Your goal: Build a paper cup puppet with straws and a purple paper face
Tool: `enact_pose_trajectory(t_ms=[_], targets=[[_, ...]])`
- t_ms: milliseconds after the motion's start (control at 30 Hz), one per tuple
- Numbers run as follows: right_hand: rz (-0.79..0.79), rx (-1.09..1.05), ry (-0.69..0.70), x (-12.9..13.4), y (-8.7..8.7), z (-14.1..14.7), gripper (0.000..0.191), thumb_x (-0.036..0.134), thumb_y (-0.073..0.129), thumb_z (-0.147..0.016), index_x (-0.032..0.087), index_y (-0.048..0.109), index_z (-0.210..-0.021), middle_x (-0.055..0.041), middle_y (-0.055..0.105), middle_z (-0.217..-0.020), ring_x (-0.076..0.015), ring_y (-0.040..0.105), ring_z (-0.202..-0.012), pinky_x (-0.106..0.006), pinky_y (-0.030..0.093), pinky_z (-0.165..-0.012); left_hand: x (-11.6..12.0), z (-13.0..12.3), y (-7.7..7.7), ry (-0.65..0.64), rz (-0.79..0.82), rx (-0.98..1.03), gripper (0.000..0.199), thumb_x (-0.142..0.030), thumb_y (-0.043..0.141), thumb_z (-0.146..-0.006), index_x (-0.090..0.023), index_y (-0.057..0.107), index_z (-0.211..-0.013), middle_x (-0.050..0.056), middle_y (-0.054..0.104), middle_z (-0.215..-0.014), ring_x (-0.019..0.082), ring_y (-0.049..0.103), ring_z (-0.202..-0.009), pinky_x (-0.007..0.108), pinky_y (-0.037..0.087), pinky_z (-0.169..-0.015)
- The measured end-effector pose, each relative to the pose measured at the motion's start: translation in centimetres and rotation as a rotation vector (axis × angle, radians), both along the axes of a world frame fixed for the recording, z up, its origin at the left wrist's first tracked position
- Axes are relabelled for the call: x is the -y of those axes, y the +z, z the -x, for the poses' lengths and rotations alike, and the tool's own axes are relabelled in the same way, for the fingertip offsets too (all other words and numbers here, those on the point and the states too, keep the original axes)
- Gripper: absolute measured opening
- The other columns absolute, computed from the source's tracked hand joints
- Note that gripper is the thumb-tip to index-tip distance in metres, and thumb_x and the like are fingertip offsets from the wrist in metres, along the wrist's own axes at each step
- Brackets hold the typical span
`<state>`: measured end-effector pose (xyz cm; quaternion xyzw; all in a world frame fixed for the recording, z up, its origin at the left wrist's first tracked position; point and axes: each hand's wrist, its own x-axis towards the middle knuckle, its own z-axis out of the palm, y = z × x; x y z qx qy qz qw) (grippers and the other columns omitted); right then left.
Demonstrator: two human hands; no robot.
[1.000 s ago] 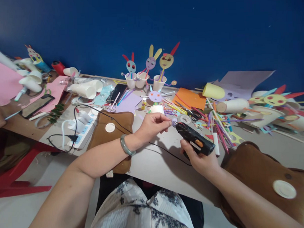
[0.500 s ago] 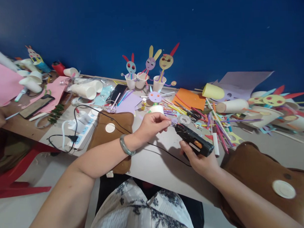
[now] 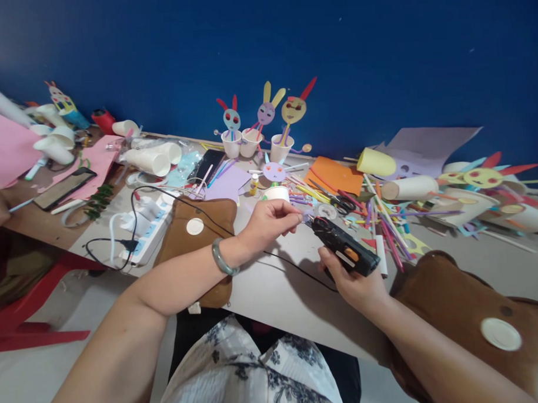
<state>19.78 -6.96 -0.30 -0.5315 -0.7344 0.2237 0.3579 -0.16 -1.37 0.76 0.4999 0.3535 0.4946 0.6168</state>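
My right hand (image 3: 353, 284) is wrapped round a black glue gun (image 3: 343, 249) with an orange mark, its nozzle pointing up and left. Just left of the nozzle, my left hand (image 3: 274, 225) pinches a small purple piece (image 3: 305, 216), partly hidden by the fingertips. Behind my left hand stands a white paper cup (image 3: 276, 193) with a purple rabbit face (image 3: 274, 172) above it. A small yellow bottle (image 3: 253, 184) is beside that cup.
Three cups with rabbit figures (image 3: 231, 144) stand by the blue wall. Scissors (image 3: 339, 203), orange paper (image 3: 336, 174) and coloured sticks lie at the right. A power strip (image 3: 153, 229) and brown cushion (image 3: 223, 218) are left; a black cord crosses the table.
The glue gun has shifted very slightly to the right, its nozzle a little away from my left fingertips. My left hand has hardly moved.
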Motion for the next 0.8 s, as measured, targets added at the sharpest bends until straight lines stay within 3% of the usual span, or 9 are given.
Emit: enact_pose_trajectory(t_ms=[800], targets=[[0.022,-0.003,0.023,0.02,0.14,0.14,0.035,0.043,0.061,-0.092,0.025,0.05,-0.064,-0.0006,0.057,-0.053,-0.017,0.055,-0.05,-0.03,0.047,-0.049,0.01,0.08,-0.06,0.004,-0.004,-0.009,0.019,-0.027,0.076,-0.072,-0.014,0.063,-0.07,-0.003,0.059,-0.055,0.006,0.05,-0.051,0.021,0.04,-0.053]])
